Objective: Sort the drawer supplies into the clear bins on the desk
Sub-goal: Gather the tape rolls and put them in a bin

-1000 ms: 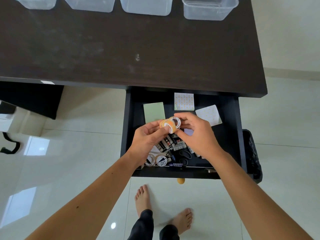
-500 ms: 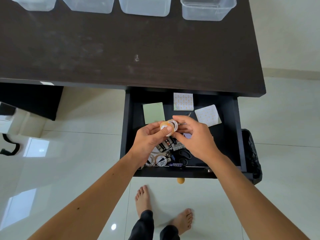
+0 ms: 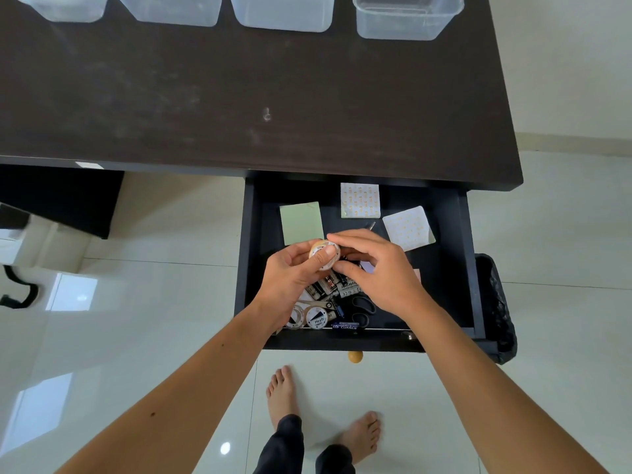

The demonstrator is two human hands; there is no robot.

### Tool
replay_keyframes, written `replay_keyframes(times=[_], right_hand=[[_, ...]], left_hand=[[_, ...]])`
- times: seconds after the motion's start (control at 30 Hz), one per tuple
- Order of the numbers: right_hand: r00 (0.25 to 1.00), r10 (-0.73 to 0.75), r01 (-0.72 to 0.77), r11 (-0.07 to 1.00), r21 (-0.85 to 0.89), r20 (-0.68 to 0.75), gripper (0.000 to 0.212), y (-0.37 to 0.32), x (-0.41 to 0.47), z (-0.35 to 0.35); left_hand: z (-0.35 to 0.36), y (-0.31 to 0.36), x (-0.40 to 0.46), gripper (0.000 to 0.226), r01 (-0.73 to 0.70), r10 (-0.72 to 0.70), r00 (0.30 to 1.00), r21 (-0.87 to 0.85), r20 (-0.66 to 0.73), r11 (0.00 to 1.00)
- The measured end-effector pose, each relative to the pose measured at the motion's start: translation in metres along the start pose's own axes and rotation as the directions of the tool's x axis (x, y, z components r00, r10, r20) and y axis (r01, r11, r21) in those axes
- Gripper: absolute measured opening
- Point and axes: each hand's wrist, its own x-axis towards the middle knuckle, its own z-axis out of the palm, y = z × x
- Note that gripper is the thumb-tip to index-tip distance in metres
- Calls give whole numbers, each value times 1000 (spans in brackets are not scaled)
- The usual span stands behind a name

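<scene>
Dark brown desk (image 3: 239, 97), four clear bins (image 3: 407, 18), black drawer (image 3: 466, 261) with a yellow knob (image 3: 355, 356), pale green notepad (image 3: 301, 223), two white pads with orange dots (image 3: 360, 200), white and tan tape rolls (image 3: 324, 255), black-handled scissors (image 3: 363, 307), glossy pale floor tiles (image 3: 136, 319)

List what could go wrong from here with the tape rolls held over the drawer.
1. The left hand grips stacked small tape rolls with the right hand only at their edge; one could slip into the open drawer.
2. The clear bins stand at the desk's far edge, so the carry is long.
</scene>
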Motion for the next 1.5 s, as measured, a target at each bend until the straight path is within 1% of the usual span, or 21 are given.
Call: replay_keyframes(times=[0.13,0.23,0.4,0.57,0.77,0.93,1.03,1.17,1.27,1.33,1.4,1.5], right_hand=[[998,30,-32,999,35,54,54,-1,0,3],[998,50,-52,997,60,38,55,-2,-1,5],[998,65,-65,993,99,7,53,-6,-1,6],[996,78,-81,990,119,32,55,-10,2,5],[994,96,-101,983,151,44,55,-12,2,5],[994,91,-99,983,157,57,54,-18,-1,5],[995,75,-83,987,141,65,54,-22,-2,4],[993,59,-73,988,133,107,57,-26,-1,2],[991,102,-117,972,203,83,60,-25,-2,-5],[988,144,-155,960,232,62,53,-22,-3,-11],[981,179,-188,967,170,68,43,-15,-4,-9],[979,174,-172,985,-27,102,33,-4,-1,8]], left_hand=[[0,-1,1,60,-3,4,1000,4,-30,1000],[0,-1,1,60,-6,6,999,12,-37,1000],[-4,2,-1,50,-3,3,1000,19,-4,1000],[-10,5,1,40,-3,3,1000,37,-10,999],[-12,4,0,43,-44,47,998,62,-42,997],[-15,5,-6,43,-38,39,999,32,-28,999],[-16,9,-9,48,-45,45,999,36,-11,998],[-15,13,-16,49,-71,72,997,38,-22,997],[-17,18,-20,51,-91,90,995,-11,-35,996],[-22,24,-24,53,-103,99,994,-60,-54,993],[-30,31,-28,55,-126,116,989,-104,-91,987],[-43,38,-34,54,-163,144,980,-140,-136,977]])
